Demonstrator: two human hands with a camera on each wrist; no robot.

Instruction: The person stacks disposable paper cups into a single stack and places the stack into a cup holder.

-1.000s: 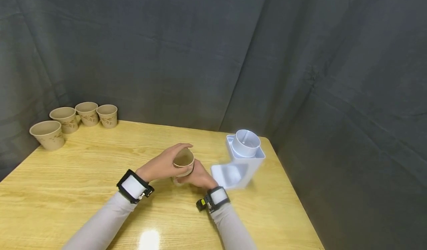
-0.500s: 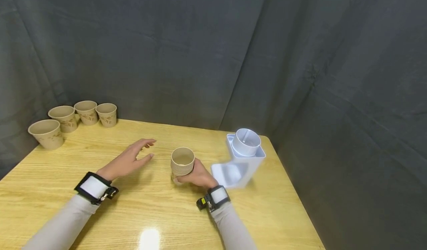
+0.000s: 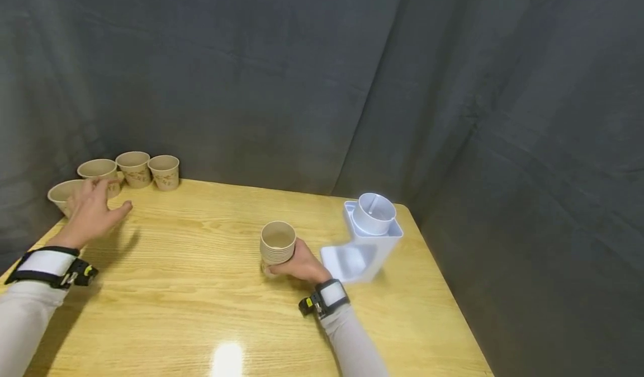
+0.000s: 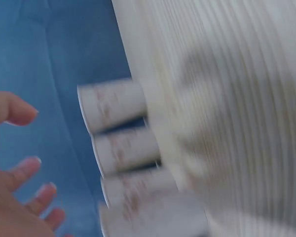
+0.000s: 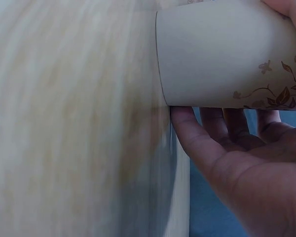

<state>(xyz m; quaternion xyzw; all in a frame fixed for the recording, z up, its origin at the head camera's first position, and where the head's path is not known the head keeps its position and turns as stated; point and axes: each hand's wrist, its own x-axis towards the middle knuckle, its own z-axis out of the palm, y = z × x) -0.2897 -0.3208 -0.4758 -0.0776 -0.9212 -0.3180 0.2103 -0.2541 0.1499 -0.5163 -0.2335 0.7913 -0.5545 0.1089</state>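
Observation:
My right hand (image 3: 302,263) grips a stack of nested beige paper cups (image 3: 278,245) standing upright, mouths up, on the wooden table. Seen from the right wrist, the fingers (image 5: 202,133) curl round the lower part of the stack, which has a brown floral print (image 5: 281,96). At the far left, my left hand (image 3: 90,212) hovers with spread fingers and holds nothing. It overlaps the leftmost paper cup (image 3: 59,193) in the head view. Three more paper cups, a left one (image 3: 98,168), a middle one (image 3: 137,177) and a right one (image 3: 166,177), stand beside it in a slanting row.
To the right of the stack is a white plastic dispenser-like stand (image 3: 378,248), with a round tube (image 3: 371,220) on top and a low foot (image 3: 334,259) toward the cups. Dark grey curtains (image 3: 241,86) hang behind the table (image 3: 201,287) and along its sides.
My left hand has let go of the stack's top and swung far left to the row of cups. My right hand keeps its grip on the stack in the same place.

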